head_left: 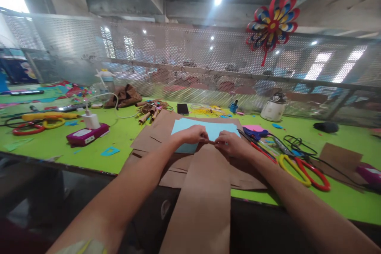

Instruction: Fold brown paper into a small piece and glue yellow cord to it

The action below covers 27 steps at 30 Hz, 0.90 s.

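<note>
A long strip of brown paper [206, 190] runs from the table down over its front edge toward me. Its far end is pinched between the fingertips of my left hand [197, 134] and my right hand [228, 143], where the edge looks narrowly rolled or folded. Both hands are closed, one at each corner of that end. Under them lie light blue paper sheets [184, 127], on top of larger brown paper sheets [160, 135] with slits cut in them.
Scissors with yellow and red handles [303, 170] and a blue glue gun [255, 133] lie right of my right hand. Rolled brown paper tubes [149, 113] and a black phone [182, 108] sit behind the sheets. At left is a purple power strip [87, 134] with a white charger [91, 119].
</note>
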### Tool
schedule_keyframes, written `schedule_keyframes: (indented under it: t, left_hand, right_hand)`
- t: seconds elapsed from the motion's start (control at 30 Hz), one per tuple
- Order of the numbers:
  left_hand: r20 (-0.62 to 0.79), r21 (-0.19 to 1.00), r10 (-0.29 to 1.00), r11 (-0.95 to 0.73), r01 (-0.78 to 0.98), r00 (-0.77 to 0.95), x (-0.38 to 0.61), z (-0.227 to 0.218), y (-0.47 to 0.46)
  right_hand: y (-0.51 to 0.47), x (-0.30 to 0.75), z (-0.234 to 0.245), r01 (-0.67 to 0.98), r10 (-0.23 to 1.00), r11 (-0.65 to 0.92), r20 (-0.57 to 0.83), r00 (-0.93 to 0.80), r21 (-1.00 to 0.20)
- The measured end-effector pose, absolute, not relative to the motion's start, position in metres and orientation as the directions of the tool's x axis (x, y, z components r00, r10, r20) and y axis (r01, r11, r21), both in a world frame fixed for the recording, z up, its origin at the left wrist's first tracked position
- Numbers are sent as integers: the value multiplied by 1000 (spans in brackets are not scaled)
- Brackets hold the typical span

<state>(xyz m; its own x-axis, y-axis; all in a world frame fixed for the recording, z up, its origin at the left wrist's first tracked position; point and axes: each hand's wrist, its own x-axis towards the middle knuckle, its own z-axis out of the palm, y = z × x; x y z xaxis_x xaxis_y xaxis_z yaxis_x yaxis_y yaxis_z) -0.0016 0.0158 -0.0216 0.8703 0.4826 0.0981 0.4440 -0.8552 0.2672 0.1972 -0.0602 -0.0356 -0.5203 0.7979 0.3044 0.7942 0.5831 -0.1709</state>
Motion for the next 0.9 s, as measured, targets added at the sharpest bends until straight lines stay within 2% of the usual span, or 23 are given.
schedule_keyframes:
  t: [0.1, 0.23, 0.43, 0.6, 0.9]
  left_hand:
    - [70, 274, 504, -839, 469, 861, -2, -29, 20]
    - [138, 276, 502, -847, 454, 854, -1, -36, 21]
    - [173, 146, 459, -887, 438, 872, 3, -35, 17]
    - [109, 89, 480, -877, 472, 871, 2, -29, 12]
    - [68, -183, 457, -868, 462, 887, 3, -18, -7]
  right_hand:
    - [-54, 196, -44, 790, 797, 589, 280, -535, -169]
    - [-47, 198, -50, 764, 774, 620, 293, -561, -176]
    - [-48, 198, -50, 777, 778, 615, 272, -567, -137]
    - [-52, 196, -50, 804, 797, 585, 257, -547, -104]
    - [-67, 190, -38, 826, 808, 560, 179, -562, 67]
